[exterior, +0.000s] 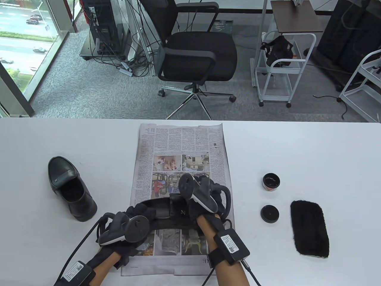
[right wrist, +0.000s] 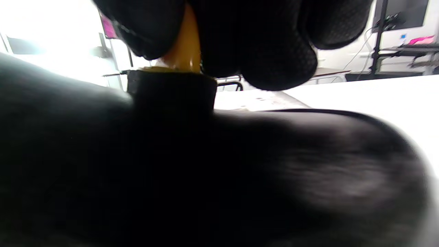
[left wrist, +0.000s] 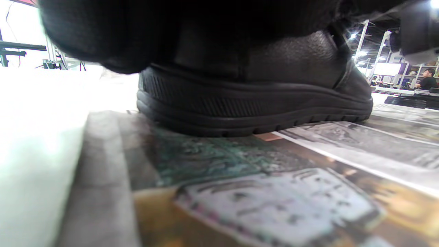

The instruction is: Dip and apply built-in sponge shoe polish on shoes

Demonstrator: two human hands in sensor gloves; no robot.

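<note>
Open surface [exterior: 297,143] along the far edge and toward both far corners. Near the left edge, a spare shoe [exterior: 70,188]. Toward the right edge, polish tin [exterior: 271,181], lid [exterior: 269,213] and black cloth [exterior: 310,228], narrow gaps between.

office | swivel chair [exterior: 198,49] | computer tower [exterior: 104,28] with cables | rolling carts [exterior: 279,68] | grey carpet

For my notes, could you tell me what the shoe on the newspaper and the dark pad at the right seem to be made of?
The shoe looks like black grained leather, pebbled with a soft sheen, on a ridged, rubber-like sole. The pad looks like matte, fuzzy black fabric, possibly fleece.
</note>
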